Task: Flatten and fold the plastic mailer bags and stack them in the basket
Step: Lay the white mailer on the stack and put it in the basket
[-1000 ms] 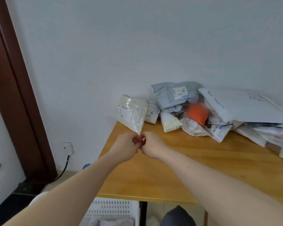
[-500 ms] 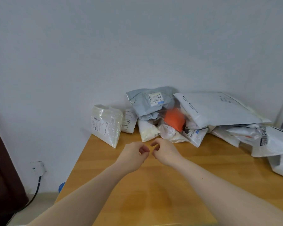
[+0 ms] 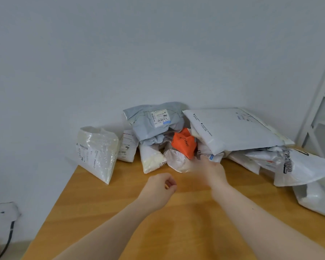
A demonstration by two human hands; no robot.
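At the far left we see a wall socket (image 3: 7, 211) with a dark cable (image 3: 8, 241) hanging from it, below the edge of the wooden table (image 3: 120, 212). On the table's left corner a clear crinkled mailer (image 3: 97, 152) stands leaning toward the wall, its printed label facing us, and just beside it sits a smaller white labelled bag (image 3: 127, 147). Our left hand (image 3: 159, 188) hovers over the bare wood in front of the pile, fingers curled loosely in toward the palm and holding nothing. Behind it the heap of mailer bags (image 3: 176, 139) rests against the wall: a grey-blue bag with a shipping label (image 3: 154, 121) on top, a cream-filled white bag (image 3: 151, 160) below it, and an orange bag (image 3: 184, 143) wedged in the middle. Our right hand (image 3: 211, 168) reaches into the foot of the pile at a crumpled white bag (image 3: 176, 160) under the orange one (the hand is motion-blurred, so we cannot tell whether its fingers are spread or closed on the plastic). Further right a large flat white mailer (image 3: 235, 130) lies tilted across the heap, a white bag with bold black lettering (image 3: 298, 166) spills toward the table's right edge, and a white shelf frame (image 3: 319, 117) stands by the wall.
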